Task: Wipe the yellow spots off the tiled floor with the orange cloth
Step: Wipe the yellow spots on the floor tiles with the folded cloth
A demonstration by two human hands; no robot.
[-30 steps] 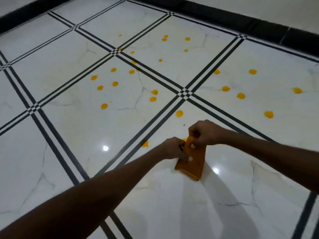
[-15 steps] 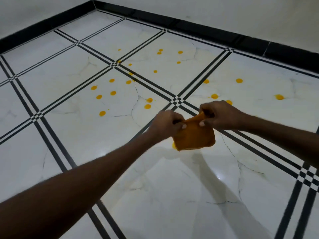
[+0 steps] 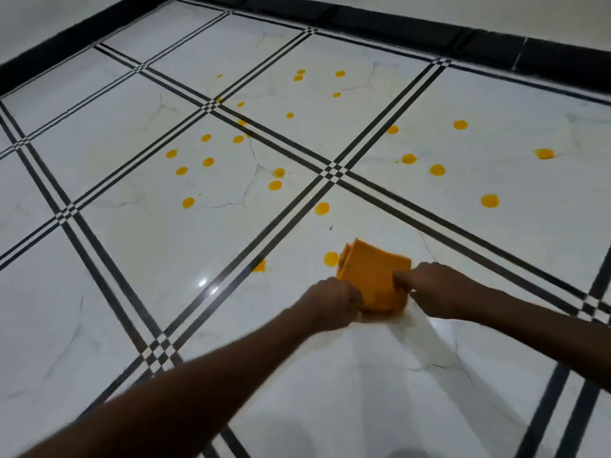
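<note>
A folded orange cloth (image 3: 373, 276) lies low over the white tiled floor (image 3: 132, 259), held from both sides. My left hand (image 3: 332, 304) grips its near left edge and my right hand (image 3: 436, 289) pinches its right edge. One yellow spot (image 3: 331, 259) sits just left of the cloth's far corner. Another yellow spot (image 3: 259, 266) lies on the black grout line further left. Several more yellow spots (image 3: 322, 208) are scattered across the tiles beyond, out to the far right spot (image 3: 544, 154).
Black double lines (image 3: 231, 282) cross the glossy marble-look tiles. A black skirting (image 3: 429, 24) runs along the white wall at the back and left. Light reflections (image 3: 202, 282) glint on the tile left of my hands.
The cloth, held stretched in the air between both hands half a second ago, has come down flat near the floor beside a yellow spot. The view tilted downward.
</note>
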